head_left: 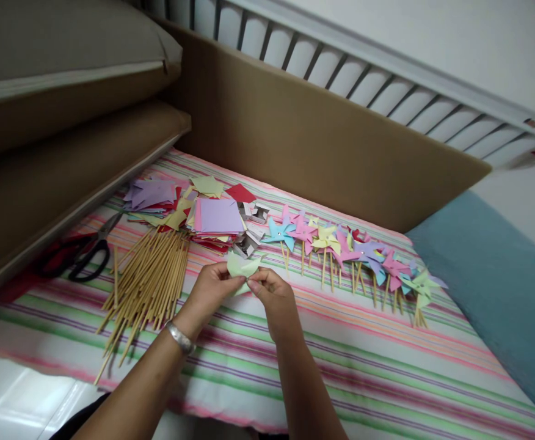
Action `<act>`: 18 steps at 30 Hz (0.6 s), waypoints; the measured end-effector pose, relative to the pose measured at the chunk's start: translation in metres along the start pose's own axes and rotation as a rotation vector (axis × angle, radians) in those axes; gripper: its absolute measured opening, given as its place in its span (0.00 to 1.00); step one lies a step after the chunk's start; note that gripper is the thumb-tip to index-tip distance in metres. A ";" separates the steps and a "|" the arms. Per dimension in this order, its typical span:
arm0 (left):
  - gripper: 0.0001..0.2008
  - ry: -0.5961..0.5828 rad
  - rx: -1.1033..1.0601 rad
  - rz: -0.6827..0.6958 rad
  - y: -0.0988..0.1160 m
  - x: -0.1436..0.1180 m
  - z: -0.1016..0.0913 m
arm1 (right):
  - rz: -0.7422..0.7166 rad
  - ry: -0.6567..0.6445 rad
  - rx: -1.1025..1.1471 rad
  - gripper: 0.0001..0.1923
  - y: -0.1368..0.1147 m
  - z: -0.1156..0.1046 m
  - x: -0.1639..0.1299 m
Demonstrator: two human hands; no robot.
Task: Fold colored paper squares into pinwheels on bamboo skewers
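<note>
Between my two hands is a pale green paper pinwheel (240, 265), its blades curled in toward the centre. My left hand (217, 284) grips it from the left with thumb and fingers closed. From the other side my right hand (272, 293) pinches at the pinwheel's centre, where a small dark point shows; I cannot make out whether it is a pin. Just behind the hands lie a stack of coloured paper squares (219, 216) and small open boxes (247, 243) of tiny metallic pieces. A heap of thin wooden sticks (151, 281) spreads to the left.
Finished pinwheels on sticks (327, 238) lie in a row at the right. Black-handled scissors (91, 250) rest at the left beside folded cushions (75, 134). More cut paper (151, 194) is piled at the back left. A brown board (322, 134) stands behind the striped cloth (386, 366).
</note>
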State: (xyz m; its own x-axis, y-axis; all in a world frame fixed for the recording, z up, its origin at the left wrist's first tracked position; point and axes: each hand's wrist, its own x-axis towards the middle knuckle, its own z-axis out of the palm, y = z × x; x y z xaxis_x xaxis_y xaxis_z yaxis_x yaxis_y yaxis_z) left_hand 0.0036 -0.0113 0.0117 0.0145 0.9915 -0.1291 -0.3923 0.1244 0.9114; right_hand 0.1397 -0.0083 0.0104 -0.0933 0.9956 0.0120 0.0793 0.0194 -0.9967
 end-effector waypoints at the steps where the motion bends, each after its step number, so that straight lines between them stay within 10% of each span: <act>1: 0.08 -0.005 0.003 -0.004 0.000 0.000 0.000 | 0.024 0.006 0.014 0.05 0.001 0.000 0.000; 18: 0.16 0.096 0.185 -0.128 -0.008 0.006 -0.008 | 0.163 0.158 0.189 0.07 -0.006 0.007 0.004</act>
State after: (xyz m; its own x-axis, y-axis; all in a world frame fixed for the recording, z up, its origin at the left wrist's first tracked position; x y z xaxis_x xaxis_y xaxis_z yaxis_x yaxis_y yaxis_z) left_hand -0.0003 -0.0063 0.0010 -0.0374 0.9604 -0.2761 -0.2180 0.2618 0.9402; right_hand 0.1322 -0.0051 0.0160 0.0625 0.9865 -0.1516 -0.1072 -0.1444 -0.9837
